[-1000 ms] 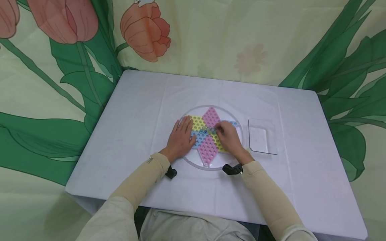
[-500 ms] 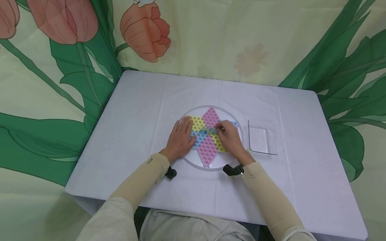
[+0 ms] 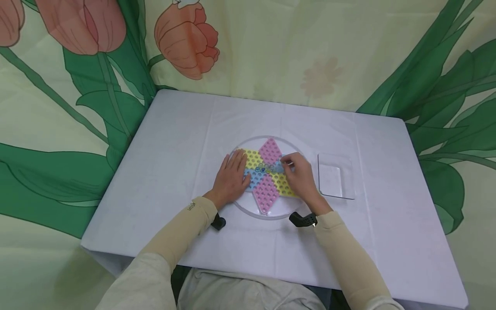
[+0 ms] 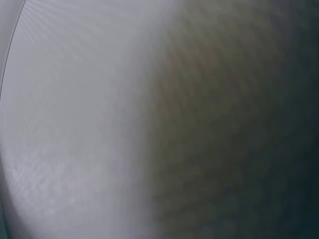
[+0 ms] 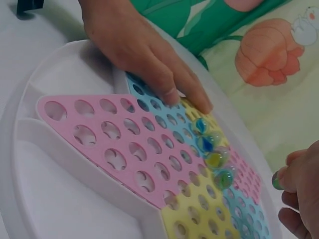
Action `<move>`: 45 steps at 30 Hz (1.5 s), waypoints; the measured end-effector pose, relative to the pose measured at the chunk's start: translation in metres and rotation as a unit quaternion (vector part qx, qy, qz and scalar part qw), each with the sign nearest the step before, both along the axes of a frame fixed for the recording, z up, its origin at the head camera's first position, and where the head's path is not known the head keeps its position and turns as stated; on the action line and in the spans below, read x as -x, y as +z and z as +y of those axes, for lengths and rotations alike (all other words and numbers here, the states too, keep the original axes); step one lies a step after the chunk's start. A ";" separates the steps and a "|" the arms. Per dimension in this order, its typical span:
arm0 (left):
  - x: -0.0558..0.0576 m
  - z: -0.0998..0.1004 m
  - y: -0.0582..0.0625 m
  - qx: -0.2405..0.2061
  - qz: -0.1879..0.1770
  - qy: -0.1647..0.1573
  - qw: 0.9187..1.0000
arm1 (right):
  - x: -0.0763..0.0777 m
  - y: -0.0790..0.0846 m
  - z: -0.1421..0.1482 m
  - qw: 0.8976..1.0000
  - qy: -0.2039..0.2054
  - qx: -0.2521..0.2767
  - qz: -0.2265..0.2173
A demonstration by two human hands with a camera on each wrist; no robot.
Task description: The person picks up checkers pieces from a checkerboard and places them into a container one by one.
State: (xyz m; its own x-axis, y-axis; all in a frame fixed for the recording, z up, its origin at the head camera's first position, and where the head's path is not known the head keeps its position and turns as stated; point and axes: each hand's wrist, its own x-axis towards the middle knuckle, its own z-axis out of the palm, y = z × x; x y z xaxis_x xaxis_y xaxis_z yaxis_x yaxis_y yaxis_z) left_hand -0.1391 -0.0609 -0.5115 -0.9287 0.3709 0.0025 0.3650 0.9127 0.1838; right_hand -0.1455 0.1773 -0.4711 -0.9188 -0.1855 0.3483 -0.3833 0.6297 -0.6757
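A star-shaped Chinese checkers board (image 3: 265,196) with pink, yellow and blue holed sections sits in a round white tray (image 5: 35,97). My left hand (image 3: 230,180) rests on its left side, fingers straight and overlapping the yellow and blue sections. Several glass marbles (image 5: 215,160) lie in a row across the middle of the board. Over the board's right side, my right hand (image 3: 301,176) pinches a green marble (image 5: 276,180) between thumb and fingertips, apart from the row. The left wrist view is mostly blocked by a dark blur beside a white surface (image 4: 65,114).
To the right of the tray stands a clear square plastic box (image 3: 336,176) on the white-covered table (image 3: 395,206). A curtain (image 3: 271,51) printed with tulips hangs behind the table. A black wrist camera (image 3: 303,219) hangs below the right wrist.
My right hand has moved a little to the right, away from the row of marbles, uncovering more of the blue and yellow sections. My left hand has stayed in place on the board.
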 end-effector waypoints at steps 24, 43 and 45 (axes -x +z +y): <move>0.001 -0.002 -0.002 0.001 0.005 0.003 1.000 | -0.003 0.027 0.035 0.996 -0.085 0.009 0.026; 0.003 -0.001 -0.005 -0.002 0.016 -0.002 1.000 | -0.011 0.031 0.075 0.987 -0.154 0.008 0.041; 0.003 -0.001 -0.005 -0.001 0.017 -0.001 1.000 | -0.012 0.029 0.078 0.987 -0.158 0.003 0.039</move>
